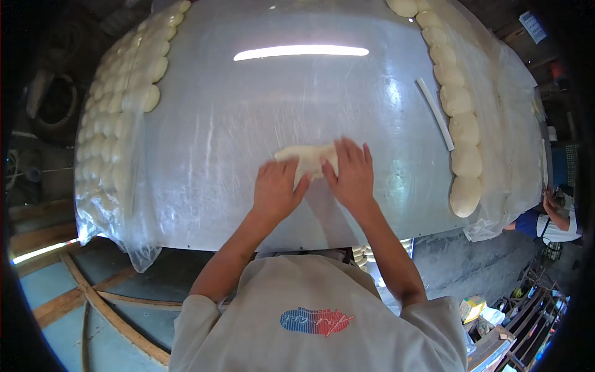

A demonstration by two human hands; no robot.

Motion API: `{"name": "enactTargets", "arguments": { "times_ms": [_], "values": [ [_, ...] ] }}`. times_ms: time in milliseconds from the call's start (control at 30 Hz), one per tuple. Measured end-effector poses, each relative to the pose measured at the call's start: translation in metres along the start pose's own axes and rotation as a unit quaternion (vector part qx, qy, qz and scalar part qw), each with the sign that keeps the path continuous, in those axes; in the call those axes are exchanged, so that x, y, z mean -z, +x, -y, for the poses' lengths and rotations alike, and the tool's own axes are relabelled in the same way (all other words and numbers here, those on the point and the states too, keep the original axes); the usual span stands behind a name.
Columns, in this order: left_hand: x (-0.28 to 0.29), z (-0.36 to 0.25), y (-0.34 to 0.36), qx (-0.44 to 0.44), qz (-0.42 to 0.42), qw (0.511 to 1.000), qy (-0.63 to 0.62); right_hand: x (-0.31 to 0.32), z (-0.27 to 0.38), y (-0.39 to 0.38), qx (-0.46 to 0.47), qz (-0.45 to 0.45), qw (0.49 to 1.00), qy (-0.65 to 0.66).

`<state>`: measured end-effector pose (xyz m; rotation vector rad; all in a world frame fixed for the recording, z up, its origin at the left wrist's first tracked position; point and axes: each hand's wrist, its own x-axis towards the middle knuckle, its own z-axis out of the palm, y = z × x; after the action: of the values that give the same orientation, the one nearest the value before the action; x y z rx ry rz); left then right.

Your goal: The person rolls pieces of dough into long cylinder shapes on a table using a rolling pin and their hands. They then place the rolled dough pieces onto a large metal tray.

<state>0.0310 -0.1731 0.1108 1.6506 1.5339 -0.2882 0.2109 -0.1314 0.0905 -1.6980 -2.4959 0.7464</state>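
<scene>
Because the dough lies flat on the table, the left hand and right hand rest half-open upon it, apparently to press rather than grip.

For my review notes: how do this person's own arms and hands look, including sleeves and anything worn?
The left hand and right hand are ungloved, with no watch or bracelet visible; blur makes rings hard to rule out. The forearms are bare. Short, light grey sleeves belong to a matching shirt with a blue-and-red print.
</scene>
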Motion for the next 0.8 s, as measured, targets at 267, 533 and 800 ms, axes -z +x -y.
{"name": "enactTargets", "arguments": {
  "times_ms": [267, 533, 800],
  "values": [
    [-0.112, 0.045, -0.010, -0.084, -0.305, 0.936, 0.155, -0.096, -0.009, -0.087, 0.037, -0.107, 0.993, -0.032],
    [-0.035, 0.018, -0.053, 0.010, 0.056, 0.998, -0.036, -0.035, -0.027, -0.075, 0.019, -0.071, 0.991, 0.113],
    [-0.045, 0.035, 0.018, -0.197, -0.282, 0.933, 0.103, -0.048, -0.024, -0.024, 0.136, -0.080, 0.987, -0.009]
  ]
}}
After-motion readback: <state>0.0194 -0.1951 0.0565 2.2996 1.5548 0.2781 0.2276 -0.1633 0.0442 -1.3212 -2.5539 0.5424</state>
